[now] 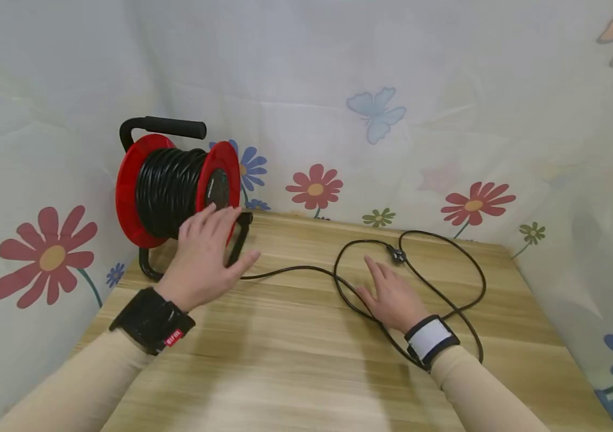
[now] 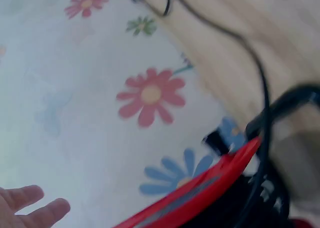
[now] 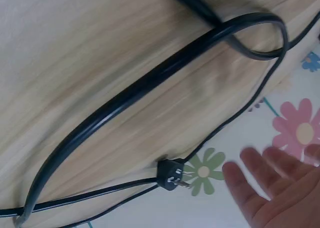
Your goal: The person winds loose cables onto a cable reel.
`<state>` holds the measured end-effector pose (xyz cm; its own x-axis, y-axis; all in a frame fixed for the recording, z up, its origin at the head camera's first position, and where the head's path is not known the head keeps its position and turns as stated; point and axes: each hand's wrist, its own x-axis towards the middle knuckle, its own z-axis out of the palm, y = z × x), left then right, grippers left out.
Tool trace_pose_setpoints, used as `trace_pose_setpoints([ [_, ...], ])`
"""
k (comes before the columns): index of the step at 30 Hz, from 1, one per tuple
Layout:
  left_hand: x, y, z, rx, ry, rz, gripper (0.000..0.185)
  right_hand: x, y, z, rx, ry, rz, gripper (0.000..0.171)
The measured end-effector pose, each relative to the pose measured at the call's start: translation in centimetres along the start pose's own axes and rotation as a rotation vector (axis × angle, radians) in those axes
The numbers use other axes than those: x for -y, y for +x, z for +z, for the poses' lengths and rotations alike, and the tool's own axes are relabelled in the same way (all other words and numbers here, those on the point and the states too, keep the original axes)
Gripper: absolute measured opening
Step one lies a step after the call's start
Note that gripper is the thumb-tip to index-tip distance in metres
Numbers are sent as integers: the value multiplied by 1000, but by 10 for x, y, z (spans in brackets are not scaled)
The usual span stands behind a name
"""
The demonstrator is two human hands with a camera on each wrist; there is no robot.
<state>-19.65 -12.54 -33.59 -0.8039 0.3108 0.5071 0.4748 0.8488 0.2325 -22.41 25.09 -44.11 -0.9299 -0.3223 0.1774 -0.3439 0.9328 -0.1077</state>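
Note:
A red cable reel wound with black cable stands at the back left on its black frame. In the head view my left hand is in front of the reel, fingers extended, holding nothing; whether it touches the reel cannot be told. From the reel a loose black cord runs right and lies in loops. Over these loops hovers my right hand, its fingers extended and nothing in them. Beyond its fingertips lies the black plug, whose metal prongs show in the right wrist view.
The wooden table meets a pale flowered cloth at its back and sides. A black handle tops the reel, and the frame's foot reaches forward beside the left hand.

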Motion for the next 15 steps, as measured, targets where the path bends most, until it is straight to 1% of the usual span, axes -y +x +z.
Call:
trace_pose_setpoints([
  [3, 10, 20, -25, -76, -14, -10, 72, -2, 2, 4, 23, 10, 6, 69],
  [5, 17, 34, -37, -117, 0, -28, 72, -3, 3, 7, 38, 12, 13, 65],
  [7, 24, 48, -47, -137, 24, -51, 73, -3, 4, 9, 50, 21, 16, 60],
  [9, 31, 60, -54, -141, 45, -79, 75, -3, 4, 11, 60, 20, 21, 56],
  [11, 38, 72, -59, -131, 54, -119, 77, -3, 5, 12, 68, 22, 21, 53],
  [15, 49, 88, -62, -91, 44, -210, 80, 0, 7, 14, 69, 27, 19, 50],
])
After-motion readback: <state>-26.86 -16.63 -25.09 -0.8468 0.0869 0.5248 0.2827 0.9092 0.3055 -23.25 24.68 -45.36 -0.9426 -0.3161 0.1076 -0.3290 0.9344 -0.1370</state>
